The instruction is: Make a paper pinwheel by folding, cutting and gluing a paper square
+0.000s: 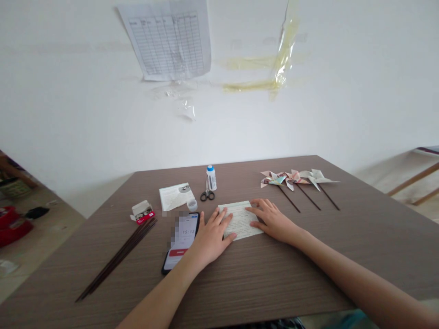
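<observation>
Beside a phone (pixel 187 236) reading 15:12, left hand (pixel 213 233) and right hand (pixel 274 221) rest unclenched on paper (pixel 242 224) bearing illegible text.

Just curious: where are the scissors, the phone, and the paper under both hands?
Scissors (pixel 207 193), head view: where the handles meet.
Phone (pixel 183 241), head view: its screen.
Paper (pixel 242 222), head view: its written middle.

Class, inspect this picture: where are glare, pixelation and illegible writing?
Head view: bright glare on the wall tape; head view: blocky pixelation at the upper left of the phone; head view: writing on the sheet under left hand and right hand too small to read.
</observation>
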{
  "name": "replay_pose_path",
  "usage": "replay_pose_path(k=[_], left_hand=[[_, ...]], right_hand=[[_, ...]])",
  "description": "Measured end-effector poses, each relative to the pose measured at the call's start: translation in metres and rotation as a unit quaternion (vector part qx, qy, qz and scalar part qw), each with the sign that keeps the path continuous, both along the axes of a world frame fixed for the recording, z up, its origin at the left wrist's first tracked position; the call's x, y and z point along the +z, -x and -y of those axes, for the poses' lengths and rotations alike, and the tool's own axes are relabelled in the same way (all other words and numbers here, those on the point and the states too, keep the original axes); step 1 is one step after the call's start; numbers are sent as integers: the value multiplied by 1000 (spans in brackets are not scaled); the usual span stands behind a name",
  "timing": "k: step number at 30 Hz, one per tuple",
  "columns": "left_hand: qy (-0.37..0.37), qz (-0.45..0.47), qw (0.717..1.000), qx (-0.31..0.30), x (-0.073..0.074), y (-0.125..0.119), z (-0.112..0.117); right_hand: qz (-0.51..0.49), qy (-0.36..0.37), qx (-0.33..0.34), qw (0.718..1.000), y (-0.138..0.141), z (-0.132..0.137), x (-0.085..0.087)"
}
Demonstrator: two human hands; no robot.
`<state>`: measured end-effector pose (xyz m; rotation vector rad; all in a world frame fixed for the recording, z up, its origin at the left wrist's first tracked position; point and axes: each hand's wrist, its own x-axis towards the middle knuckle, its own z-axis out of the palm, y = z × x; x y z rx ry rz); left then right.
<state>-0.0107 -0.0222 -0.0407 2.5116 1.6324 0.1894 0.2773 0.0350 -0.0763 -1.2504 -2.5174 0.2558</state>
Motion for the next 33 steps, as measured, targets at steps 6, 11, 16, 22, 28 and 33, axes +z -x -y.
replay_pose_path(k=[6,11,16,22,28,33], left_hand=[[66,-3,998,-24,12,7,-1],[67,-6,997,-24,16,6,-1],[60,-15,998,-12,18,4,2],[42,-9,999,-10,16,6,1],[55,-18,998,-8,19,7,0],[69,-19,997,-9,25,9,-1]], right_hand=[[-6,-10,12,1000,-3,-6,-6],[-22,8,60,998,-3,-5,-9],[-41,13,93,995,-4,2,3],[-48,48,104,992,-9,4,16],[-50,42,96,993,-8,3,15],[-49,28,110,992,-10,3,14]])
